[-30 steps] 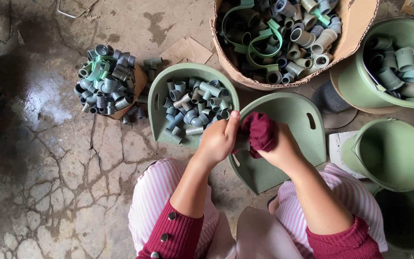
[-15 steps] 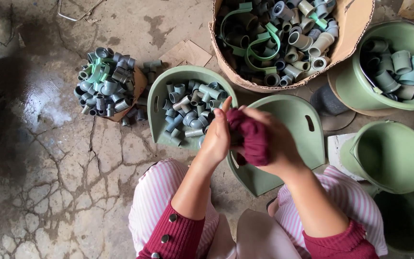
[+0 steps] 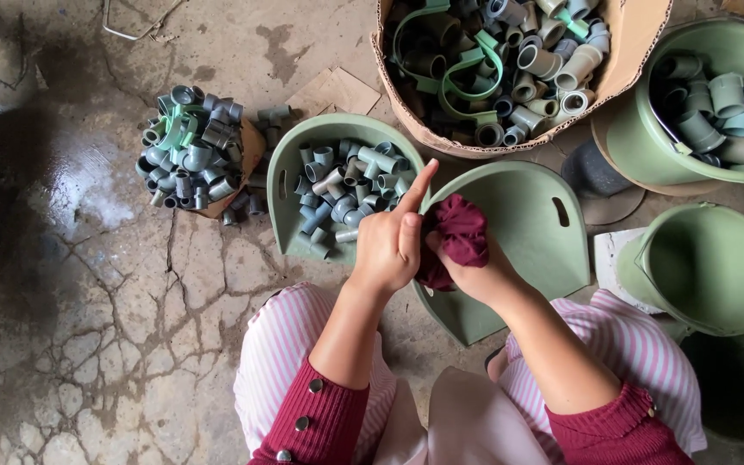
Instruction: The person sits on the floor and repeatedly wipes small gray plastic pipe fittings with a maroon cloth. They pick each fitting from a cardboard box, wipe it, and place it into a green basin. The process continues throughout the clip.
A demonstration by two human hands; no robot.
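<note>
Since half a second ago, both hands have dropped lower over the empty green tray, and the left index finger now points straight up.

Left hand [image 3: 392, 244] is curled closed against the dark red cloth wad [image 3: 453, 238], thumb pressed to it; whatever lies inside the cloth is hidden. Right hand [image 3: 474, 274] grasps the wad from beneath, mostly covered by it. The wad sits between the hands, above the near edge of the empty green plastic scoop-shaped tray [image 3: 523, 226]. Just left stands a second green plastic tray [image 3: 284, 194] filled with short grey pipe fittings [image 3: 346, 194]. A torn cardboard box [image 3: 643, 34] of fittings lies beyond.
</note>
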